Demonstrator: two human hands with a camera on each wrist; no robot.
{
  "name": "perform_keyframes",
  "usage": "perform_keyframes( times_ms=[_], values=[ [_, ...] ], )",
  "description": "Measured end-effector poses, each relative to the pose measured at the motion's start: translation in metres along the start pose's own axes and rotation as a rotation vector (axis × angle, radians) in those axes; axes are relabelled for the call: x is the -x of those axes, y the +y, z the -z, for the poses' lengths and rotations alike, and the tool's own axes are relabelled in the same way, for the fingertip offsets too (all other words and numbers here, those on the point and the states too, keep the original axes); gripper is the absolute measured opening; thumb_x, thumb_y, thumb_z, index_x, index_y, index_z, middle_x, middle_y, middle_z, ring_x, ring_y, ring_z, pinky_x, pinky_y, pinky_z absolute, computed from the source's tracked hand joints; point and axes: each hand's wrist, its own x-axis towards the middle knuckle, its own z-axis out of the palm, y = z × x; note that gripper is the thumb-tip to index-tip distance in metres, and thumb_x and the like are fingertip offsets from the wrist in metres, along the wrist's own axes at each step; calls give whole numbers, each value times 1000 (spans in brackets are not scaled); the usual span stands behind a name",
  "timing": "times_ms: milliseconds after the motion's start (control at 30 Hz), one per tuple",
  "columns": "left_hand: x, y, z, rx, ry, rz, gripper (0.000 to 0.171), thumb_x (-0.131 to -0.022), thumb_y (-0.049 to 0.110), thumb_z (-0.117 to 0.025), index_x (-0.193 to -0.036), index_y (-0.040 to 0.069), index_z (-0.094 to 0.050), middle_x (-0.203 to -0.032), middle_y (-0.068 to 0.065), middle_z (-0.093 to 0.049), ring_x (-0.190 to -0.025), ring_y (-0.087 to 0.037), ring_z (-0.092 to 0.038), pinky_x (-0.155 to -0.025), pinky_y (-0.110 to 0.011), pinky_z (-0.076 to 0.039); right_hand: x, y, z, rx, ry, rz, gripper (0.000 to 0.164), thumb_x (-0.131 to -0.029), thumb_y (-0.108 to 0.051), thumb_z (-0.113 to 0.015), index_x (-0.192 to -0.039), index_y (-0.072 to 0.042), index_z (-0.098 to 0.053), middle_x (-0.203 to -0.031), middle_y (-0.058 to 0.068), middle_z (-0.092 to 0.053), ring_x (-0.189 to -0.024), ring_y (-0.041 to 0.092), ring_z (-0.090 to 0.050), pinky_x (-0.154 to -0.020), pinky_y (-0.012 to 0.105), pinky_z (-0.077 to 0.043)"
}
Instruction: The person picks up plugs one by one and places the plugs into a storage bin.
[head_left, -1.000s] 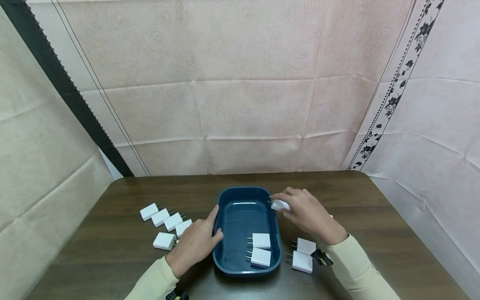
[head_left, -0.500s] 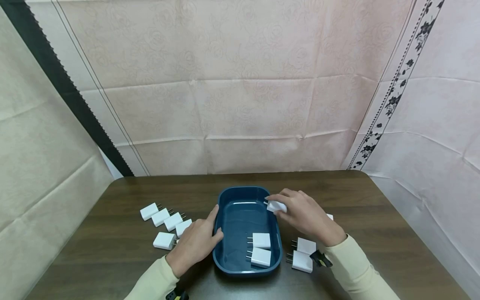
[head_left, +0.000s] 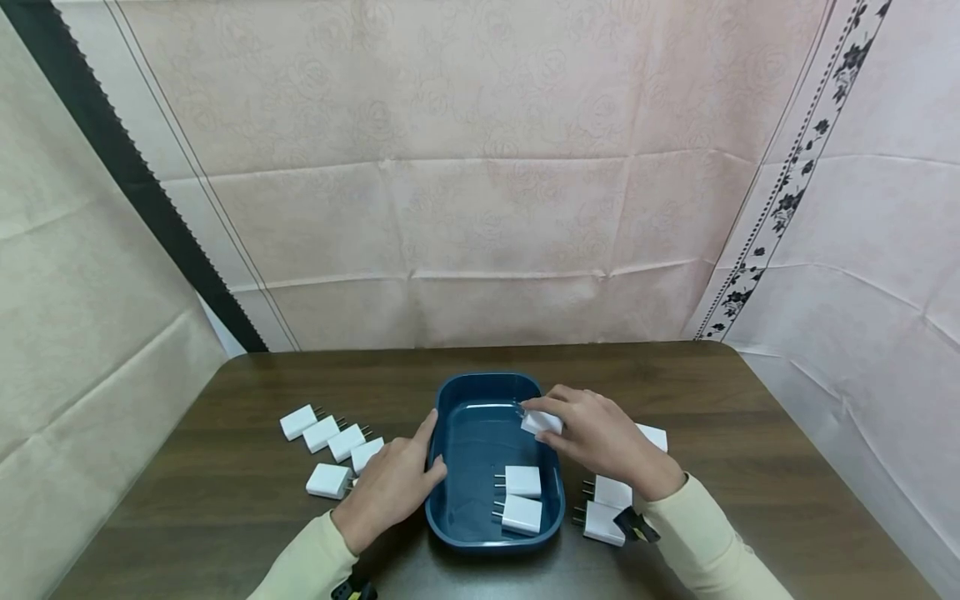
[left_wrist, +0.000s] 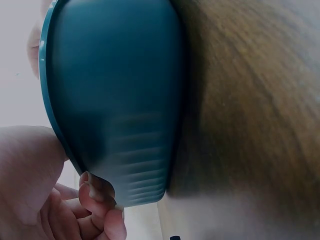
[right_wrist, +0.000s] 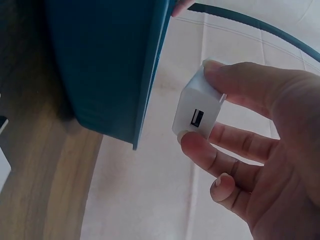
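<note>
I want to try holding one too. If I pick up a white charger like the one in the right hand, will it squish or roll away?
Probably no squishing: the white charger looks like hard plastic, with straight edges even where it's pinched. Its flat sides suggest it would slide rather than roll. Its smooth surface might feel a little slippery.

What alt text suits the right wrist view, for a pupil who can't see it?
A right hand pinches a white charger, its USB port facing the camera. Left of them in the picture is a blue tray on a wooden table.
</note>
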Motion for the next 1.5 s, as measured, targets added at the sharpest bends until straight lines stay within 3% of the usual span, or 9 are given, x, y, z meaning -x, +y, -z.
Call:
perform_keyframes(
  times_ms=[567,1500],
  values=[
    [-1,1,2,18,-8,2,68,-98,21,-60,-158,5,-32,-52,3,-48,-39,-13,-47,-41,-23,-40,-4,-8,-14,-17,-101,22,40,-89,-24,-77,-128,-20,-70,-111,2,-72,-83,6,-66,-74,21,-58],
    [0,1,2,15,-10,-7,68,-98,21,-60,-158,4,-32,-51,3,-47,-37,-13,-46,-40,-21,-38,-4,-6,-29,-4,-153,5,37,-89,-22,-78,-125,-23,-72,-108,-2,-71,-78,3,-61,-70,16,-54]
  ],
)
